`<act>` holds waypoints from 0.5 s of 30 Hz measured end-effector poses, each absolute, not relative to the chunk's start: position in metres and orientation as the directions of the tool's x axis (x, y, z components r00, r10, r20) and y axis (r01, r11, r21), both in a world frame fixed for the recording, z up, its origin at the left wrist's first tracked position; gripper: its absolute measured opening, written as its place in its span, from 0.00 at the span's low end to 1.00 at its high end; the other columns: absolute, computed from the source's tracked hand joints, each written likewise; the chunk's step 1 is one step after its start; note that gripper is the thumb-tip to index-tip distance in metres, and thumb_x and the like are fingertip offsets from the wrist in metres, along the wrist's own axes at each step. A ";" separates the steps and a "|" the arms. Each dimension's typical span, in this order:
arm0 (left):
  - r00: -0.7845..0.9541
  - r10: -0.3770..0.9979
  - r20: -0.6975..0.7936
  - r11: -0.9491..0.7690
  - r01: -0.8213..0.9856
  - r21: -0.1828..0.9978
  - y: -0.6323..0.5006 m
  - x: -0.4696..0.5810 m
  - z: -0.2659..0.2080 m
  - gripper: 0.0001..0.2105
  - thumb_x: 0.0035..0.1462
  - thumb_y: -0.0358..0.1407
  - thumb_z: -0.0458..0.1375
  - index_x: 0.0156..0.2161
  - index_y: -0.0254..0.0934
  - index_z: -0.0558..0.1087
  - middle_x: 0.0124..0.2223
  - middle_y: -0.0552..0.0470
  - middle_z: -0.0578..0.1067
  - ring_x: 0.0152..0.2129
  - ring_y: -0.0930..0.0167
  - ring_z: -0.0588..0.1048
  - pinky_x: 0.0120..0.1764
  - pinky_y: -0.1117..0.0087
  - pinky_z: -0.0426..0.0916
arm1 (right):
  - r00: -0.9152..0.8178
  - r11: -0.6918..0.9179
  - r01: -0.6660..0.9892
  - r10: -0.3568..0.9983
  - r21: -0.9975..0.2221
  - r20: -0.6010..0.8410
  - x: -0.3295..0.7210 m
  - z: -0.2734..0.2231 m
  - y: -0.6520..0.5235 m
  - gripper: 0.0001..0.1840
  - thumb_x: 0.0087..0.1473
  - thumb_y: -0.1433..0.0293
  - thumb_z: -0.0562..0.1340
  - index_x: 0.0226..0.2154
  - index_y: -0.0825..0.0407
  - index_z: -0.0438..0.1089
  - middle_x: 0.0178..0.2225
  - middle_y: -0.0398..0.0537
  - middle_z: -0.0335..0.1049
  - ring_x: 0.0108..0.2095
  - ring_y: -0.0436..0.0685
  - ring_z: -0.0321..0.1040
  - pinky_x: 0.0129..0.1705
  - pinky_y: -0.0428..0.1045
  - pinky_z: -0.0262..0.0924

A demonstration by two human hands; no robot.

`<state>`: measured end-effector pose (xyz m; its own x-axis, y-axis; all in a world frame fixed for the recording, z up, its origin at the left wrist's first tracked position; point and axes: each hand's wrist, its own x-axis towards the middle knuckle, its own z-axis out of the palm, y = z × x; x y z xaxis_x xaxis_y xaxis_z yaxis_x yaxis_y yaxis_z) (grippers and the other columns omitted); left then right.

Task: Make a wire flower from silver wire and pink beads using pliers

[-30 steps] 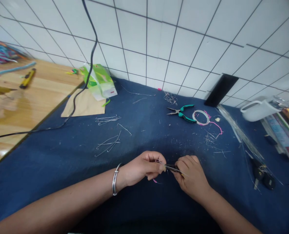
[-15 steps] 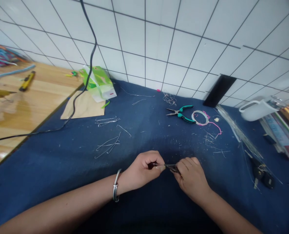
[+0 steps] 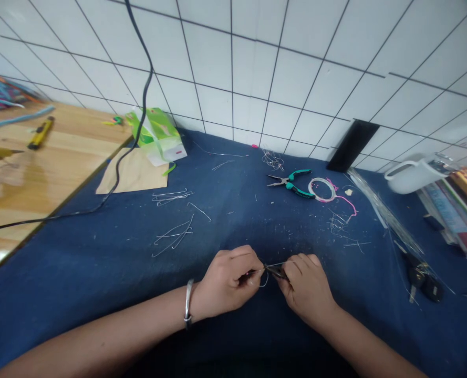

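My left hand (image 3: 233, 275), with a silver bangle at the wrist, pinches a thin wire (image 3: 265, 281) between thumb and fingers. My right hand (image 3: 306, 281) is closed around dark pliers (image 3: 276, 271); their jaws meet the wire at my left fingertips, and the handles are mostly hidden in my palm. Part of the wire curves down below the left fingertips. Left of my hands lie bent wire pieces (image 3: 174, 236) and another bundle of bent wires (image 3: 172, 196). Beyond my right hand rest teal-handled needle-nose pliers (image 3: 290, 180).
A wire coil with pink cord (image 3: 322, 190) lies beside the teal pliers. Wire scraps (image 3: 339, 223), keys (image 3: 416, 275) and a white mug (image 3: 412, 175) are on the right. A black cable (image 3: 118, 168) crosses the left, near a green packet (image 3: 158, 134) and yellow cutter (image 3: 42, 132).
My left hand has turned slightly, its fingers closing nearer the plier jaws. A curved end of wire now shows below the fingertips. The view has shifted a little.
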<state>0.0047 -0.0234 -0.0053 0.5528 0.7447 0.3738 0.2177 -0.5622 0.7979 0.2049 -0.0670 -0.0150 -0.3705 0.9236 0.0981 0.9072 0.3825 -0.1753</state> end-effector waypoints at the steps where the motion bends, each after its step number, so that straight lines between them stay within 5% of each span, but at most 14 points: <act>1: 0.551 0.743 0.381 -0.571 0.222 0.791 -0.024 0.005 -0.006 0.07 0.47 0.22 0.51 0.29 0.35 0.68 0.25 0.53 0.67 0.22 0.76 0.64 0.25 0.75 0.59 | -0.371 0.383 0.906 0.924 -0.179 0.098 0.205 -0.015 -0.067 0.13 0.56 0.66 0.52 0.24 0.53 0.63 0.25 0.46 0.62 0.30 0.54 0.56 0.35 0.50 0.43; 15: 0.549 0.718 0.428 -0.641 0.281 0.715 -0.027 0.006 -0.005 0.07 0.49 0.24 0.51 0.29 0.35 0.68 0.25 0.53 0.68 0.21 0.75 0.65 0.25 0.74 0.60 | -0.392 0.416 0.896 0.905 -0.157 0.164 0.205 -0.017 -0.069 0.15 0.57 0.65 0.51 0.23 0.54 0.63 0.24 0.45 0.63 0.28 0.52 0.56 0.33 0.50 0.43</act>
<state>0.0056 -0.0272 -0.0054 0.5488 0.7179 0.4284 0.2805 -0.6409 0.7146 0.2049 -0.0689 -0.0167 -0.3915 0.9054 0.1643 0.8957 0.4159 -0.1573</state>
